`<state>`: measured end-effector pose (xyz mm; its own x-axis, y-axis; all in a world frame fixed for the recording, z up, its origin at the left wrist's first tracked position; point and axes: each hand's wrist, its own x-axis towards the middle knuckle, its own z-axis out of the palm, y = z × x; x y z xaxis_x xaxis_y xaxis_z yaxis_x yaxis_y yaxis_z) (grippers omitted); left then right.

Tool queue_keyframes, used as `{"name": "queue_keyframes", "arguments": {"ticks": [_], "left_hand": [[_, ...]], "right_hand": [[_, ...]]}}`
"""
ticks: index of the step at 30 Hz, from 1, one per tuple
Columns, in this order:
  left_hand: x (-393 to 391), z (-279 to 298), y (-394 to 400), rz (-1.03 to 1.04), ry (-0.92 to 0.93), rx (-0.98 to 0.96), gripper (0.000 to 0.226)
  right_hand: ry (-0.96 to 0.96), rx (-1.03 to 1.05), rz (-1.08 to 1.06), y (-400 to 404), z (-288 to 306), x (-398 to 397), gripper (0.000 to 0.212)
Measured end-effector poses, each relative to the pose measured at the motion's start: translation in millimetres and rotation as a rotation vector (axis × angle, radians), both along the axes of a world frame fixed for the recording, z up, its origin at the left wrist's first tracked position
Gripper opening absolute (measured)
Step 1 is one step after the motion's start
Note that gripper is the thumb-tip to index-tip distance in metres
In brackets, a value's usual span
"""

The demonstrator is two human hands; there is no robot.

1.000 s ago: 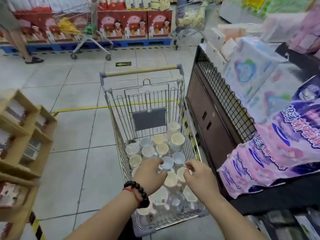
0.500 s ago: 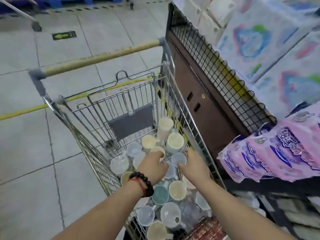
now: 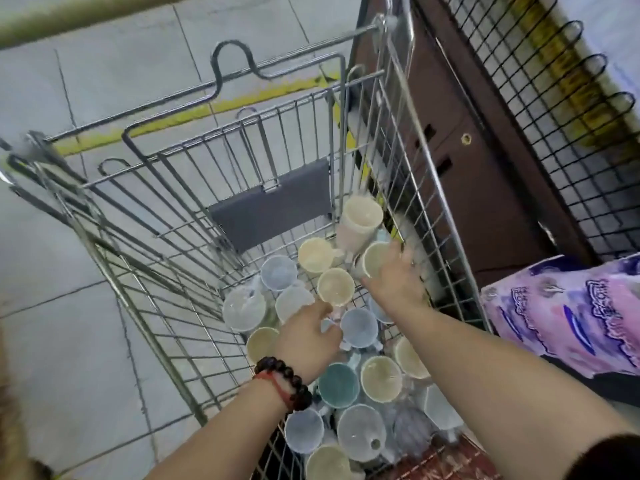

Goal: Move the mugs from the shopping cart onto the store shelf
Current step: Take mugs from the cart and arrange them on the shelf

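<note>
cart (image 3: 194, 202): wire basket, seen from above, grey flap (image 3: 270, 204) on its far wall. it stands on a tiled floor (image 3: 52, 271) with a yellow line (image 3: 207, 107), its right side just beside a brown cabinet (image 3: 485, 174) topped with black mesh (image 3: 540, 98).

mugs (image 3: 336, 287): all in the cart bed, packed close together, most upright with mouths up, so mainly rims and insides show. colours are pale: cream, light blue, white, and one darker teal mug (image 3: 338, 385) near the left wrist. one taller cream mug (image 3: 360, 220) stands tilted at the far right corner against the wire. small handles show between several; finer detail is blurred.

left hand (image 3: 308, 337): reaches down among the mugs in the middle of the cart, back of hand up. its fingers curl down at a small handle between a cream mug and a light blue mug (image 3: 358, 328); whether they have hold of it cannot be told. a dark bead bracelet (image 3: 284, 382) and red cord sit on the wrist.

right hand (image 3: 398, 275): lies over the mugs by the right wall, fingers spread and fairly straight, blurred, above a cream mug (image 3: 374, 259); no hold is visible.

a pink and purple pack (image 3: 568, 313) lies to the right of the cart.
</note>
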<state>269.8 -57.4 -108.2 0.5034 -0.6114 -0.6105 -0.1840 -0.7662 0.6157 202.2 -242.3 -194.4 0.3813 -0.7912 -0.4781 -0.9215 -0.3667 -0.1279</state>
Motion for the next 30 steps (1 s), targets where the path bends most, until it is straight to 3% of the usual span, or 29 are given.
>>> {"name": "queue_keyframes", "arguments": {"ticks": [4, 9, 12, 14, 17, 19, 23, 27, 30], "left_hand": [[1.9, -4.9, -5.2, 0.036, 0.061, -0.025, 0.043], [23.4, -14.0, -17.1, -0.046, -0.041, -0.078, 0.066], [31.5, -25.4, -24.7, -0.278, -0.072, -0.022, 0.075], [30.2, -33.0, -27.0, -0.436, -0.060, 0.002, 0.070], [25.3, -39.9, -23.6, -0.468, -0.037, -0.012, 0.039], [25.2, -39.5, -18.7, -0.370, -0.098, -0.014, 0.016], [24.2, -38.3, -3.1, -0.135, -0.167, 0.030, 0.003], [18.7, -34.7, 16.1, 0.376, -0.070, 0.028, 0.014], [10.1, -31.0, 28.9, 0.563, -0.003, 0.036, 0.005]], "right_hand": [[-0.011, 0.035, 0.023, 6.5, 9.4, -8.2, 0.093], [-0.156, 0.164, 0.456, 17.4, 24.9, -57.5, 0.092], [-0.238, 0.299, 0.607, 17.7, 25.6, -70.6, 0.093], [-0.338, 0.369, 0.684, 16.0, 26.5, -69.6, 0.089], [-0.455, 0.459, 0.702, 10.5, 38.7, -60.2, 0.086], [-0.402, 0.527, 0.705, 4.5, 45.1, -53.3, 0.092], [-0.313, 0.575, 0.555, -12.5, 40.0, -32.4, 0.113], [-0.262, 0.413, 0.361, -30.3, 25.3, 3.5, 0.116], [-0.260, 0.212, 0.171, -34.1, 10.4, 35.5, 0.101]]}}
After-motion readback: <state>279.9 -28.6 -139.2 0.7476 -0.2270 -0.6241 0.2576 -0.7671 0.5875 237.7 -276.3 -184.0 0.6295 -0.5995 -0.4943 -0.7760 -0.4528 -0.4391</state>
